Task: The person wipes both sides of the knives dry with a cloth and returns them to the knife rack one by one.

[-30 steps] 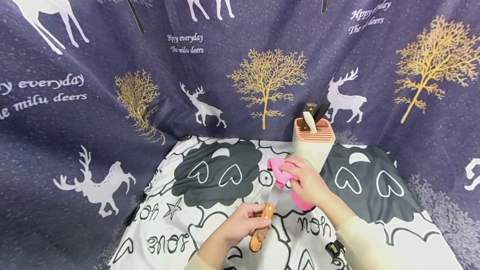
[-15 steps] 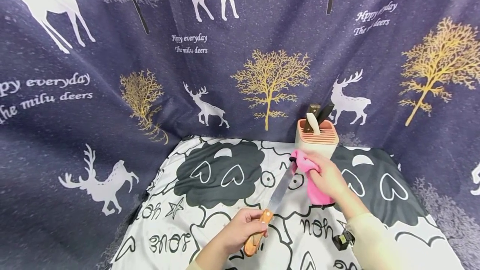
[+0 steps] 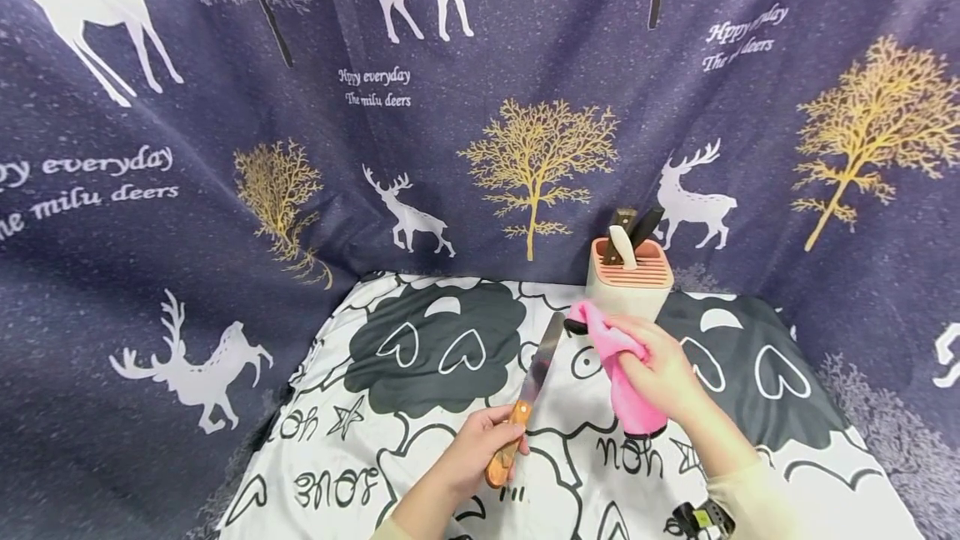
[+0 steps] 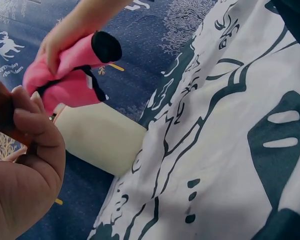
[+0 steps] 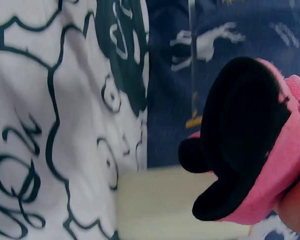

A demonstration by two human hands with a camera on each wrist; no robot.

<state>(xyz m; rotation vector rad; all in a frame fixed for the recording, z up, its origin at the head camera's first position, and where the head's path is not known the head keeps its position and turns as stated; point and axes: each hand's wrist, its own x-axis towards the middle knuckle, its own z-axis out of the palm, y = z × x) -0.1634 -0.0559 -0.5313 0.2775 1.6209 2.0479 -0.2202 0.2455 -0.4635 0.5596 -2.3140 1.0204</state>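
Observation:
In the head view my left hand (image 3: 483,448) grips the wooden handle of a long-bladed knife (image 3: 542,361), its blade slanting up and away. My right hand (image 3: 660,361) holds a bunched pink cloth (image 3: 632,394) with black edging, one end hanging down. Cloth and blade are apart, the cloth just right of the blade's tip. The left wrist view has the left hand (image 4: 30,160) curled round the handle, with the pink cloth (image 4: 65,75) beyond it. Close up in the right wrist view, the cloth (image 5: 270,185) shows its black edge; most of the right hand is out of frame.
A cream knife block (image 3: 626,294) with a slotted orange top stands at the back right, holding several knives (image 3: 622,246). Behind it hangs a dark blue curtain (image 3: 420,132) with deer and trees. A patterned white cloth (image 3: 330,440) covers the surface below.
The right hand's cloth was wrapped round the blade, then slid to its tip, and is now off it. The left hand has tipped the knife more upright and slightly left.

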